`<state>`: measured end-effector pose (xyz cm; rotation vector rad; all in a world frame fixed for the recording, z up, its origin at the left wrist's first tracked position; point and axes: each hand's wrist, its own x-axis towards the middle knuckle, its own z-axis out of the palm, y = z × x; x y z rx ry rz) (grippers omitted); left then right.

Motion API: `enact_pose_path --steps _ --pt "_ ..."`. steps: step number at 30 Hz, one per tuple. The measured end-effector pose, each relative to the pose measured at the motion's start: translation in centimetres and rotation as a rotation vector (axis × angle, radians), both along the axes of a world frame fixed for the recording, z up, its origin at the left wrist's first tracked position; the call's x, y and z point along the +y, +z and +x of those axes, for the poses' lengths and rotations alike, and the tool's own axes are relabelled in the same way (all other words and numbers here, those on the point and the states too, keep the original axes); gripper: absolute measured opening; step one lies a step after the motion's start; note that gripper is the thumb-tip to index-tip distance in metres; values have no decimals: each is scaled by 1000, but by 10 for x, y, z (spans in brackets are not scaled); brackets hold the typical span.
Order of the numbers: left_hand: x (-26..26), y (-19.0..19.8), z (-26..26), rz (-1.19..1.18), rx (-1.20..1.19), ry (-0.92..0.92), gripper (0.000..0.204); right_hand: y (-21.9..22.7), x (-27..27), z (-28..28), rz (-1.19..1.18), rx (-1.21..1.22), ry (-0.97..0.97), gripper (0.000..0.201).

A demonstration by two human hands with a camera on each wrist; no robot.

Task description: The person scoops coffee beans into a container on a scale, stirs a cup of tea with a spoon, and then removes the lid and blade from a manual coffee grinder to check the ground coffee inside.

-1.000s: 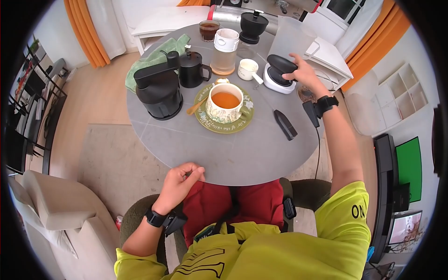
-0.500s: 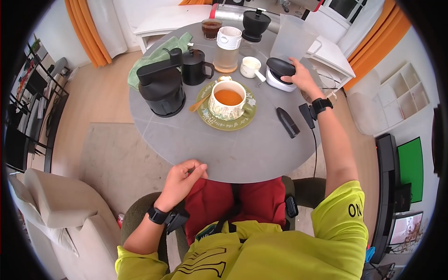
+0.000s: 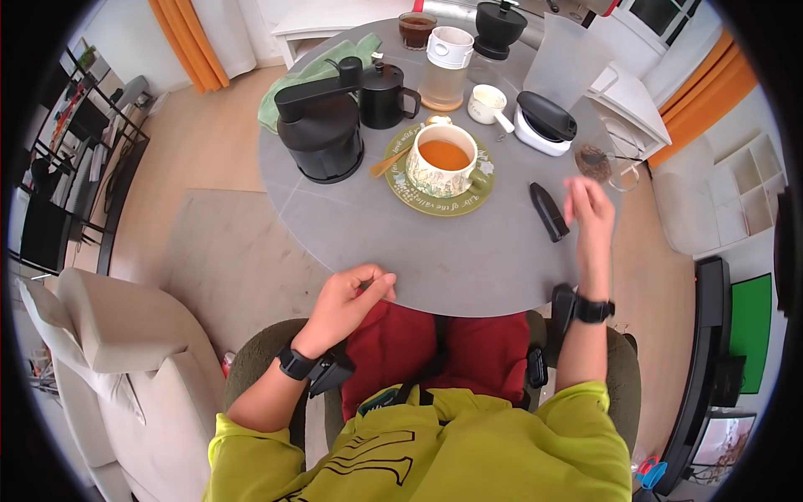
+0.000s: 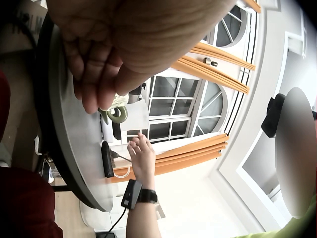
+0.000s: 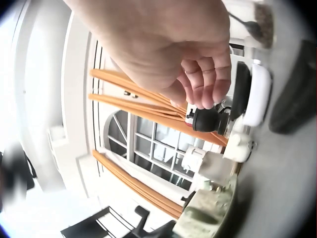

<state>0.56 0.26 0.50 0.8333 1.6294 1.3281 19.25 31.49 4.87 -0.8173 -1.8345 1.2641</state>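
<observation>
My right hand [image 3: 590,209] hovers near the table's right edge, fingers loosely bent and nothing in them. Beside it lies a black handheld frother [image 3: 549,212]. Farther back, a black oval piece [image 3: 548,115] rests on a white base [image 3: 542,140]. My left hand [image 3: 347,297] rests at the table's near edge, its fingers relaxed and holding nothing. Mid-table, a patterned cup [image 3: 441,177] of orange-brown drink stands on a green saucer [image 3: 452,206] with a wooden spoon [image 3: 390,162]. In the right wrist view, the bent fingers [image 5: 208,91] hang in the air.
At the left stand a black lidded machine [image 3: 320,138], a black pot [image 3: 382,96] and a green cloth [image 3: 293,79]. Toward the back are a glass of dark drink [image 3: 416,32], a white-topped jar [image 3: 447,63], a small white pan [image 3: 487,104], a grinder [image 3: 499,29] and a clear pitcher [image 3: 565,63].
My right hand has come away from the black oval piece, which now lies on the white base, and drawn back toward me past the frother. The left hand stays at the edge; the head view has shifted.
</observation>
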Motion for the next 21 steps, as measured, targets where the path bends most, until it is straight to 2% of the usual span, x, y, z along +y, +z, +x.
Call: enact_pose_path --steps 2,4,5,7,8,11,13,16,21 --pt "2 0 1 -26 -17 7 23 -22 -12 17 -84 36 -41 20" --pt "3 -5 1 81 -80 39 20 -44 -13 32 -155 244 -139 22" --pt "4 -3 2 64 -74 53 20 -50 -13 37 -174 247 -127 22" --pt "8 1 2 160 -105 102 22 -59 -13 41 -245 459 -186 24" --pt "9 3 1 147 -94 118 22 -57 -14 43 -270 511 -151 25" --pt "16 12 -1 100 -50 180 29 -58 -13 40 -280 528 -135 25" --pt "27 19 -3 75 -223 254 36 -58 -13 41 -294 516 -131 25" --pt "51 14 -12 65 -321 313 41 -60 -13 41 -288 498 -121 25" --pt "86 5 -33 33 -341 342 44 -60 -14 41 -271 499 -117 24"
